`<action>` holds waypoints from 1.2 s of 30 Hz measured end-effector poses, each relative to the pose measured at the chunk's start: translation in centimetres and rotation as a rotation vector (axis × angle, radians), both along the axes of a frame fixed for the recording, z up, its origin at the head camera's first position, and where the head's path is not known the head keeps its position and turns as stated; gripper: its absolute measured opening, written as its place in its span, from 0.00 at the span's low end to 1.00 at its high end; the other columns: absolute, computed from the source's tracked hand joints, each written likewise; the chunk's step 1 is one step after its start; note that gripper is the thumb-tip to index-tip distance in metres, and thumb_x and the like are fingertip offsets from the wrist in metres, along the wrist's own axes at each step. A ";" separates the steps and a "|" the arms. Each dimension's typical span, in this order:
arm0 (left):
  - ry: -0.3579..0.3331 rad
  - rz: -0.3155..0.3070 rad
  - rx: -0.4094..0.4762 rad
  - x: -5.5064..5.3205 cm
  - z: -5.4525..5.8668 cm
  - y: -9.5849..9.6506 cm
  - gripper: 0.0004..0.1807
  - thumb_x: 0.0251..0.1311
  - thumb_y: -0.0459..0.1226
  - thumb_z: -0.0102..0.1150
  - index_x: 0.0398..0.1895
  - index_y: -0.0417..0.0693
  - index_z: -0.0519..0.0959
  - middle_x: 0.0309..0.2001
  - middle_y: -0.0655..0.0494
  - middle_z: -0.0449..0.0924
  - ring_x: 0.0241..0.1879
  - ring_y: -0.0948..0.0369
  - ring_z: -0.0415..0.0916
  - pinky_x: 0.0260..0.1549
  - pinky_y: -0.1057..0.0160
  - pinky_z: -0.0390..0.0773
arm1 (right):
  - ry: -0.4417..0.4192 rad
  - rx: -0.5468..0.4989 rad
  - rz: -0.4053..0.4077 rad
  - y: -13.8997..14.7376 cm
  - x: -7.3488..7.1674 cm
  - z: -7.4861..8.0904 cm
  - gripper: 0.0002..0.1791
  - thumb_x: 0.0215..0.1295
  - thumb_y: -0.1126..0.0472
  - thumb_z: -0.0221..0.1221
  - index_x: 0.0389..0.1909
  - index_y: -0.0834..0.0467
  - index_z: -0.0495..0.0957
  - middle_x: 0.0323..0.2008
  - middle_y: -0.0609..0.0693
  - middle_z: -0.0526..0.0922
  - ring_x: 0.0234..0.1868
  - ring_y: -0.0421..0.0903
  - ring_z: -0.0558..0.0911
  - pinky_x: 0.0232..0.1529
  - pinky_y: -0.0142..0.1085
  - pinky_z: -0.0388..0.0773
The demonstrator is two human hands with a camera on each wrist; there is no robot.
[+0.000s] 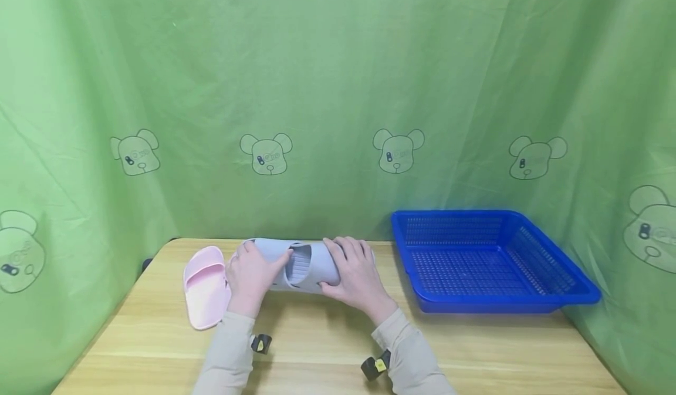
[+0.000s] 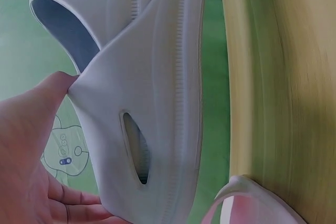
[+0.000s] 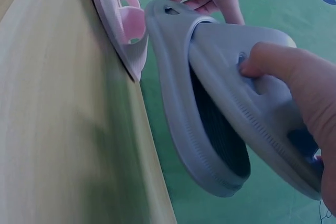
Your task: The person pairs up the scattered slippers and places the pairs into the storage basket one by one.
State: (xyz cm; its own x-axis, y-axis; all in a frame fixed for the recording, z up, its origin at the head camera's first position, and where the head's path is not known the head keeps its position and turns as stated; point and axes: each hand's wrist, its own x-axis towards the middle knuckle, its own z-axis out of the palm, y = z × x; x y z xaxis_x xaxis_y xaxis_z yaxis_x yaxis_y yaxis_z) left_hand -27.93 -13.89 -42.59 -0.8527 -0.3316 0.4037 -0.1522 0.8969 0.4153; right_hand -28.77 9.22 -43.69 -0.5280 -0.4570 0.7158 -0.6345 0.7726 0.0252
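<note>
Two grey-blue slippers are held in the air over the far part of the table, fitted together. My left hand [image 1: 250, 269] grips the left slipper [image 2: 152, 72], its thumb at the edge of the strap. With my right hand [image 1: 359, 272] I grip the right slipper [image 3: 228, 56], the thumb pressed at a cutout in its strap. The front of the right slipper sits inside the left one's strap opening in the right wrist view. Beside my left hand, a pink slipper [image 1: 203, 295] lies on the table.
A blue plastic basket [image 1: 507, 297] with mesh walls stands at the right of the wooden table [image 1: 317, 354]. Green curtains [image 1: 327, 90] with bear-head prints surround the table at the back and both sides. The table's far edge runs just behind the slippers.
</note>
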 end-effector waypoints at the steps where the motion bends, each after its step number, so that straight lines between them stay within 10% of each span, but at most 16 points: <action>1: -0.005 0.000 0.005 0.0 0.0 0.0 0.56 0.41 0.76 0.56 0.52 0.32 0.71 0.44 0.36 0.79 0.40 0.40 0.80 0.32 0.46 0.77 | -0.012 0.004 -0.003 0.0 0.0 0.0 0.49 0.39 0.38 0.69 0.65 0.54 0.69 0.54 0.54 0.77 0.56 0.53 0.74 0.60 0.52 0.68; 21: -0.047 -0.038 0.042 0.3 0.5 0.5 0.59 0.44 0.79 0.49 0.62 0.36 0.68 0.54 0.38 0.77 0.51 0.41 0.77 0.50 0.43 0.70 | -0.040 -0.008 -0.016 1.0 0.0 1.2 0.48 0.38 0.39 0.73 0.63 0.55 0.71 0.53 0.54 0.77 0.55 0.53 0.74 0.60 0.51 0.69; 36: 0.050 -0.136 0.019 0.4 1.0 0.6 0.50 0.56 0.73 0.44 0.60 0.38 0.72 0.57 0.39 0.78 0.54 0.42 0.76 0.52 0.43 0.72 | -0.081 -0.037 -0.017 2.8 -0.1 2.5 0.48 0.36 0.42 0.75 0.63 0.54 0.72 0.54 0.55 0.77 0.56 0.54 0.75 0.62 0.52 0.69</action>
State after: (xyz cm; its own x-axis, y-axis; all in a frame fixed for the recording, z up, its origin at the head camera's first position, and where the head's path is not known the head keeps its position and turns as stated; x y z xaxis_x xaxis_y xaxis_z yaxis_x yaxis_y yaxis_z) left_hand -27.53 -13.31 -41.63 -0.8691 -0.2226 0.4418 -0.0083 0.8995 0.4368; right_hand -28.86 11.98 -41.22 -0.5919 -0.4215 0.6871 -0.6203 0.7825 -0.0544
